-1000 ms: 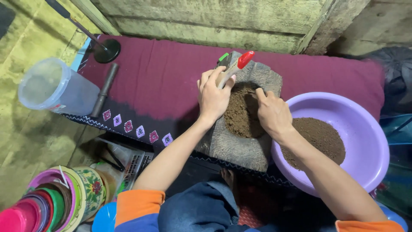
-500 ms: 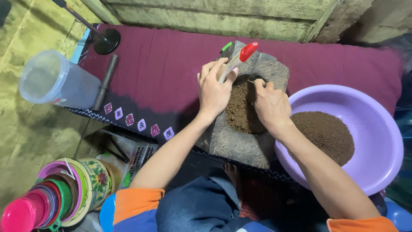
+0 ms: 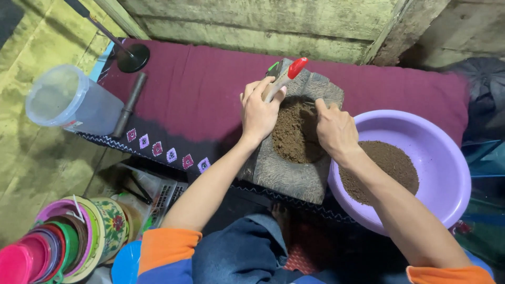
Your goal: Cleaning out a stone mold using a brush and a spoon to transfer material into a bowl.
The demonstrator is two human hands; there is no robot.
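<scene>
Both hands have barely shifted. Left hand clasps the red-tipped tool, steadying it over the brown powder in the stone mortar; right hand, fingers curled, presses into the powder beside it.

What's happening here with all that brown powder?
A person sits at a low bench covered in maroon cloth. The left hand grips a pale tool with a red tip at the edge of a stone mortar filled with brown powder. The right hand presses into that powder. Beside it, a purple basin holds more.
</scene>
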